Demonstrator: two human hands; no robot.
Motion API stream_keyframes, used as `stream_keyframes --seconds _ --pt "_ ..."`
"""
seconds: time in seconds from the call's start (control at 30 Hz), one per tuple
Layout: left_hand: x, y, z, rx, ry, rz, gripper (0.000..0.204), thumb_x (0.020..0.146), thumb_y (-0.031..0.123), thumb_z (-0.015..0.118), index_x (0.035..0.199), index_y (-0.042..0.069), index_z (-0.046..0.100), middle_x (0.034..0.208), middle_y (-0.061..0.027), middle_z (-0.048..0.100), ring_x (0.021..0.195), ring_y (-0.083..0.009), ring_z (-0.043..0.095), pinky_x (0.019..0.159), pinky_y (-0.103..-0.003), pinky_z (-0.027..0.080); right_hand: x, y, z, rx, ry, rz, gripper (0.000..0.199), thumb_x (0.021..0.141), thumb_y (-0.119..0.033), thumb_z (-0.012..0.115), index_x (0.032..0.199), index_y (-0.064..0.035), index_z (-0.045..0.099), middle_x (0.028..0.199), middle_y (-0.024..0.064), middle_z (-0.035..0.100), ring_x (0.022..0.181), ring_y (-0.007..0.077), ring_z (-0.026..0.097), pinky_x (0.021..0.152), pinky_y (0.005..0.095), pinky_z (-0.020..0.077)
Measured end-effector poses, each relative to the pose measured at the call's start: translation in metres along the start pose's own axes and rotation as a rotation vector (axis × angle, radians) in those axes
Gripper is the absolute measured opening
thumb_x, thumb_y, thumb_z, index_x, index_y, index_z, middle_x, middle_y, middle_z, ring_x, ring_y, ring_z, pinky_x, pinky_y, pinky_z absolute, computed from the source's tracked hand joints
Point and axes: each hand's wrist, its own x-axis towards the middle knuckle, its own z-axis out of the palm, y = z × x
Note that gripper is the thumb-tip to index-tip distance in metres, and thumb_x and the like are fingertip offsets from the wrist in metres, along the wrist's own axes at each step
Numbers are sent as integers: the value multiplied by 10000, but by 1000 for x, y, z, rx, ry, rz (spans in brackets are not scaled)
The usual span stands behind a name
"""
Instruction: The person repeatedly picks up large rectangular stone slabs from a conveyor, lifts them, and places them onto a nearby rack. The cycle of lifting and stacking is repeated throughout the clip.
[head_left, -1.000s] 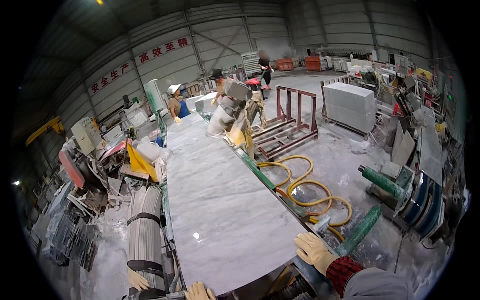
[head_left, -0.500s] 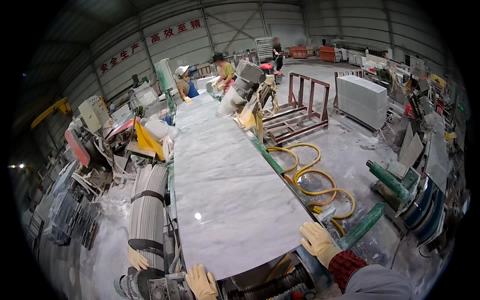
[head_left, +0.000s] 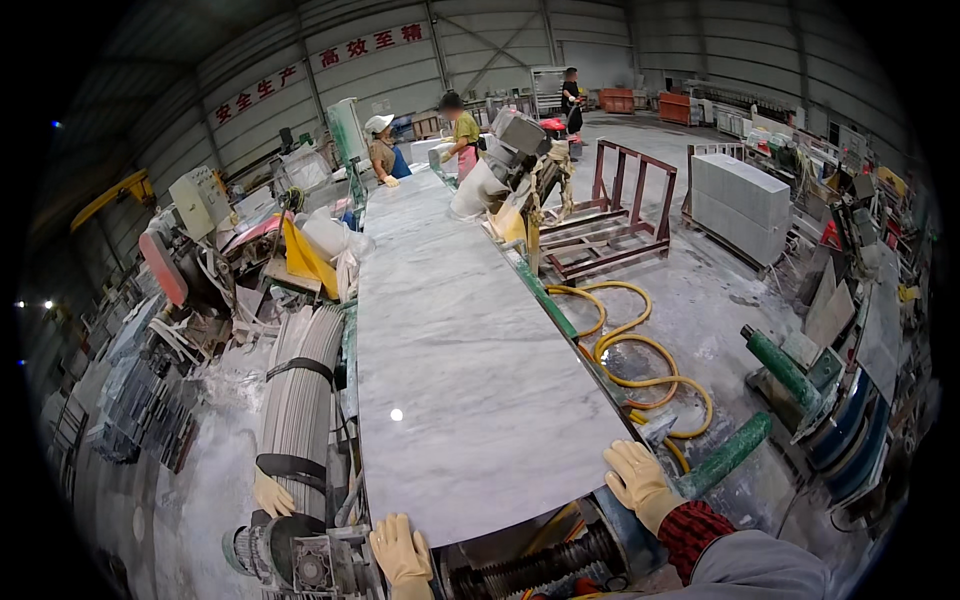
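A long white slab with grey veins [head_left: 470, 340], polished like marble, lies flat and runs away from me along a green-framed machine bed. My left hand [head_left: 401, 556], in a cream glove, is at its near left corner with fingers stretched forward. At the near right corner my right hand [head_left: 638, 484], gloved alike, rests with fingers extended over the edge. Neither palm shows. Below the slab's front edge a dark ribbed roller [head_left: 540, 570] is partly visible. Another cream glove [head_left: 272, 493] hangs beside a strapped bundle of pale strips [head_left: 300, 400]; whether a hand fills it is hidden.
Two people [head_left: 383, 152] [head_left: 462, 137] stand at the slab's far end; a third person [head_left: 571, 100] stands farther back. A yellow hose [head_left: 650, 345] coils on the floor at right, near green rollers [head_left: 725, 455] and a reddish metal rack [head_left: 625, 210]. Pale stone blocks [head_left: 738, 208] stand beyond.
The whole view has shifted slightly. The person in the yellow-green top at the far end has straightened up. My hands stay at the slab's near corners.
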Motion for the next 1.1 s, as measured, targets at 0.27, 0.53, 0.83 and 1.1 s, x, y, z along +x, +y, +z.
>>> stream_keyframes --seconds 0.27,0.53,0.83,1.1 --pt "0 3 -4 -13 -42 -29 471 1012 259 671 1437 68 599 1541 -241 599 1461 -471 506 1271 -607 317 -3 1 0 1 15 -9 457 934 -241 725 1347 -55 667 1382 193 656 1321 404 587 1179 531 435" --pt "-7 -2 3 -5 -8 -18 485 1010 263 683 1447 70 600 1525 -240 615 1447 -477 520 1275 -607 313 -7 2 2 7 9 -3 454 922 -229 731 1336 -58 662 1374 195 653 1305 407 588 1165 529 439" --pt "-10 0 -1 -25 -24 -39 479 1035 288 662 1457 73 591 1541 -237 603 1466 -473 501 1287 -599 300 -7 -2 -2 -2 29 -28 456 911 -228 734 1326 -56 657 1350 191 648 1270 410 587 1144 526 447" --pt "-8 5 -9 -19 -36 -17 460 1028 272 669 1434 70 592 1532 -222 598 1434 -470 515 1265 -594 319 -12 1 -1 -38 41 -40 461 904 -237 747 1320 -59 659 1356 187 649 1277 403 589 1155 517 445"
